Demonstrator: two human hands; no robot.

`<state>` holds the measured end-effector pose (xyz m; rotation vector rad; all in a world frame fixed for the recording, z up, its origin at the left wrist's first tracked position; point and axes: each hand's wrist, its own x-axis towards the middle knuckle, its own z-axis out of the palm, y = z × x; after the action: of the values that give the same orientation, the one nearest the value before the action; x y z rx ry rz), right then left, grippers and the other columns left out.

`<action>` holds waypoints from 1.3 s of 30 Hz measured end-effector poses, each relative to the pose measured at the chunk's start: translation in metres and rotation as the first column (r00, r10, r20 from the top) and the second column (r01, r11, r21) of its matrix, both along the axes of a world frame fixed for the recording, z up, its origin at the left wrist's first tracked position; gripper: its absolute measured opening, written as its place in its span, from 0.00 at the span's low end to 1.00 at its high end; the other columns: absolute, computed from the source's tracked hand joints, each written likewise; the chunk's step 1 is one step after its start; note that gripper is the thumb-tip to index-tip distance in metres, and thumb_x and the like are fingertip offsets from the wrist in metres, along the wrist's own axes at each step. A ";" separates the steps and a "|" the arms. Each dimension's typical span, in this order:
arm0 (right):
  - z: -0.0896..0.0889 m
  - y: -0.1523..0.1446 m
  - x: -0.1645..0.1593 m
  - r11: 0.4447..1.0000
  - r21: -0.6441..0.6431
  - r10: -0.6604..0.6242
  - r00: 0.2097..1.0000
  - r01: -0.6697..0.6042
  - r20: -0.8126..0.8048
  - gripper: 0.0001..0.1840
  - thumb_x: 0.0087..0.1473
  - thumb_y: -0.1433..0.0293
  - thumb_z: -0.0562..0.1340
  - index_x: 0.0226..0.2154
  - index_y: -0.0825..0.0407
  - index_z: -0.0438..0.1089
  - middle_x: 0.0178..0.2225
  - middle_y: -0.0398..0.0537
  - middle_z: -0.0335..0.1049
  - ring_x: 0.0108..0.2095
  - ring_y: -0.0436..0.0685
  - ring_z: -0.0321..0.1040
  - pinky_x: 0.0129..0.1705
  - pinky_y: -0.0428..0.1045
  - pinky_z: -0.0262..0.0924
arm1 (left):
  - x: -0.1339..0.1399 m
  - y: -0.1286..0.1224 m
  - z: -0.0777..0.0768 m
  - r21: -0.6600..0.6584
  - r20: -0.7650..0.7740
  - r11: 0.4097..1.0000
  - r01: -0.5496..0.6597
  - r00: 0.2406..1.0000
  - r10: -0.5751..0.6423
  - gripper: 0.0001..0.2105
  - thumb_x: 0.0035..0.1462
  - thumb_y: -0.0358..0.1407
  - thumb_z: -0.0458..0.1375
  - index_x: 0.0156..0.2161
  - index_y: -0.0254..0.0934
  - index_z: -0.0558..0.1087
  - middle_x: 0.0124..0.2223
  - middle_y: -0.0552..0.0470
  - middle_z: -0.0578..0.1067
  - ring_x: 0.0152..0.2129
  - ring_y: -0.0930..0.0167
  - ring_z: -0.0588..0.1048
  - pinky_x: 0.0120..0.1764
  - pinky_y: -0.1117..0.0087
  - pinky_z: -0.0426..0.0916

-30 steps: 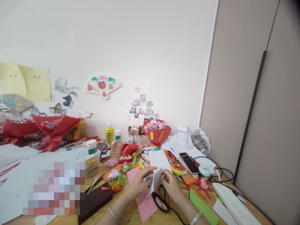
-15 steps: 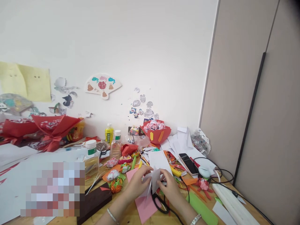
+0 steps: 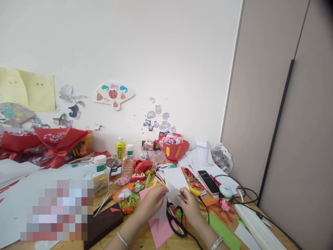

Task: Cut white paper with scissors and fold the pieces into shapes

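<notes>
**Both hands on one bit of white paper**

So the worktop (image 3: 142,236) is packed right up to its far edge. Pink sheet (image 3: 161,236) lies well in from the right edge. Left hand (image 3: 155,198) and right hand (image 3: 188,203) are above the surface, each grip pinched nearly closed on the folded white paper (image 3: 172,198) between them. Black-handled scissors (image 3: 183,235) sit beneath.

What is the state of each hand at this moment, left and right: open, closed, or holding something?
Left hand: closed, holding the folded white paper by its left part.
Right hand: closed, holding the same paper at its right edge.
</notes>
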<state>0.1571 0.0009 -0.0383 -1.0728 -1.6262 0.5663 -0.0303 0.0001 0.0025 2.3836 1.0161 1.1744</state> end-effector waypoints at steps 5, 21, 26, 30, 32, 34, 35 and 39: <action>-0.002 0.002 0.002 0.999 0.010 -0.041 0.999 0.041 -0.032 0.03 0.49 0.68 0.57 0.28 0.51 0.62 0.28 0.44 0.65 0.31 0.56 0.63 0.34 0.47 0.56 | -0.001 0.007 -0.005 -0.029 0.067 0.999 -0.013 0.998 0.015 0.13 0.52 0.29 0.50 0.42 0.39 0.71 0.41 0.47 0.75 0.39 0.67 0.72 0.42 0.69 0.65; -0.008 0.006 -0.002 0.991 -0.051 0.109 0.969 -0.123 -0.221 0.07 0.47 0.65 0.58 0.29 0.51 0.64 0.28 0.43 0.69 0.31 0.56 0.65 0.32 0.47 0.57 | 0.001 0.008 -0.003 -0.127 0.356 0.988 0.087 0.934 -0.037 0.11 0.47 0.31 0.56 0.37 0.40 0.76 0.37 0.48 0.76 0.37 0.66 0.72 0.40 0.68 0.65; -0.008 0.007 -0.002 0.989 -0.055 0.124 0.967 -0.140 -0.223 0.07 0.48 0.66 0.58 0.30 0.52 0.63 0.28 0.44 0.69 0.31 0.56 0.66 0.31 0.47 0.57 | 0.002 0.009 -0.005 -0.106 0.327 0.989 0.105 0.943 -0.065 0.10 0.48 0.30 0.56 0.37 0.40 0.76 0.36 0.48 0.76 0.35 0.67 0.72 0.40 0.68 0.65; -0.007 0.006 -0.003 0.991 -0.066 0.096 0.965 -0.115 -0.243 0.07 0.47 0.65 0.59 0.29 0.52 0.64 0.27 0.43 0.69 0.29 0.55 0.65 0.30 0.46 0.57 | 0.002 0.009 -0.006 -0.115 0.335 0.989 0.089 0.941 -0.046 0.11 0.48 0.30 0.56 0.37 0.39 0.76 0.38 0.47 0.77 0.37 0.66 0.72 0.41 0.68 0.65; -0.007 0.006 -0.003 0.992 -0.077 0.076 0.966 -0.098 -0.248 0.08 0.46 0.65 0.59 0.28 0.52 0.64 0.26 0.43 0.68 0.28 0.55 0.65 0.29 0.46 0.57 | 0.002 0.008 -0.006 -0.131 0.337 0.988 0.078 0.941 -0.030 0.11 0.47 0.30 0.57 0.37 0.39 0.76 0.38 0.47 0.77 0.37 0.66 0.72 0.41 0.68 0.65; -0.007 0.005 -0.003 0.992 -0.088 0.063 0.967 -0.087 -0.246 0.09 0.45 0.64 0.60 0.28 0.52 0.64 0.25 0.42 0.68 0.27 0.54 0.65 0.28 0.46 0.57 | 0.003 0.007 -0.005 -0.150 0.338 0.987 0.063 0.941 -0.009 0.10 0.48 0.31 0.56 0.37 0.39 0.76 0.38 0.47 0.77 0.37 0.66 0.72 0.42 0.67 0.65; -0.006 0.004 -0.003 0.992 -0.093 0.059 0.968 -0.084 -0.246 0.09 0.45 0.63 0.60 0.27 0.52 0.64 0.24 0.42 0.68 0.27 0.54 0.65 0.28 0.46 0.57 | 0.004 0.007 -0.004 -0.162 0.339 0.985 0.052 0.941 0.006 0.10 0.48 0.32 0.56 0.36 0.39 0.76 0.38 0.47 0.77 0.37 0.66 0.73 0.42 0.67 0.66; 0.000 0.000 -0.005 0.987 -0.115 0.079 0.956 -0.116 -0.282 0.10 0.44 0.62 0.61 0.28 0.52 0.64 0.24 0.43 0.69 0.28 0.56 0.66 0.29 0.47 0.58 | 0.006 0.006 -0.001 -0.227 0.365 0.974 0.024 0.929 0.062 0.09 0.46 0.32 0.57 0.33 0.38 0.77 0.35 0.47 0.78 0.35 0.66 0.74 0.40 0.68 0.66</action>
<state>0.1517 0.0014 -0.0386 -0.9618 -1.4160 0.8597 -0.0247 0.0060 0.0011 1.8859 0.9860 1.3663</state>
